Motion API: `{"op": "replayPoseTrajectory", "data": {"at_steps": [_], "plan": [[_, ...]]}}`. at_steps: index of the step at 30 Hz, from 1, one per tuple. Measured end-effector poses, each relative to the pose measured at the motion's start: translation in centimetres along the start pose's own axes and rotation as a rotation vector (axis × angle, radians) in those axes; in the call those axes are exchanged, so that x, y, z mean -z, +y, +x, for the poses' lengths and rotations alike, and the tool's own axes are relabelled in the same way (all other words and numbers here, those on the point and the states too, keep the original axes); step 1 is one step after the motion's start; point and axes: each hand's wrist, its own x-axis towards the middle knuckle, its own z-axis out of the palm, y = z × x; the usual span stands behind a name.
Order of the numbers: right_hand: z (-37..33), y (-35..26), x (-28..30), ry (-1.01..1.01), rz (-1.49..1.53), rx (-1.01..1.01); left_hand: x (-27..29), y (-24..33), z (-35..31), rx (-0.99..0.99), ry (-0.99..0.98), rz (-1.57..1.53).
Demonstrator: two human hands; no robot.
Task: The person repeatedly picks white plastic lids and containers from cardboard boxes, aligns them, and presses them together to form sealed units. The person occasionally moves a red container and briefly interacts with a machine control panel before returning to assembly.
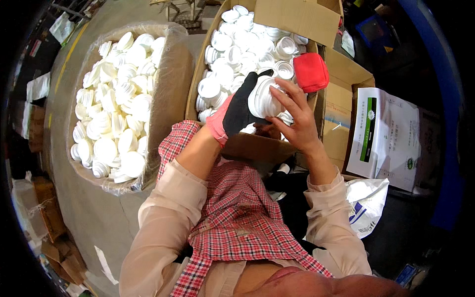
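Note:
A round white plastic lid [263,98] with stepped, ringed sides is held between my two hands above the cardboard box in front of me. My left hand [239,108], in a black glove with a pink cuff, grips it from the left. The bare fingers of my right hand [298,115] close on its right side. Beneath them, the open cardboard box [269,148] is heaped with similar white lids [242,47]. Whether the held piece is one lid or several stacked together, I cannot tell.
On the left stands a plastic-lined carton [170,94] piled with more white lids [111,126]. A red pouch [310,73] rests at the box's right edge. Further right are a white printed carton [391,138] and a white plastic bag [368,203]. Flattened cardboard boxes [54,252] lie at lower left.

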Motion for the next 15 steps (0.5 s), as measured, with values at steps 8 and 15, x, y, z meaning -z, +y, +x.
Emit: {"op": "replayPoseTrajectory", "data": {"at_steps": [8, 15], "plan": [[0.4, -0.3, -0.3, -0.002, -0.011, 0.009, 0.5, 0.3, -0.3, -0.027, 0.04, 0.033], [0.4, -0.1, -0.7, -0.01, -0.043, 0.038, 0.9, 1.5, -0.6, 0.499, 0.073, -0.915]]}}
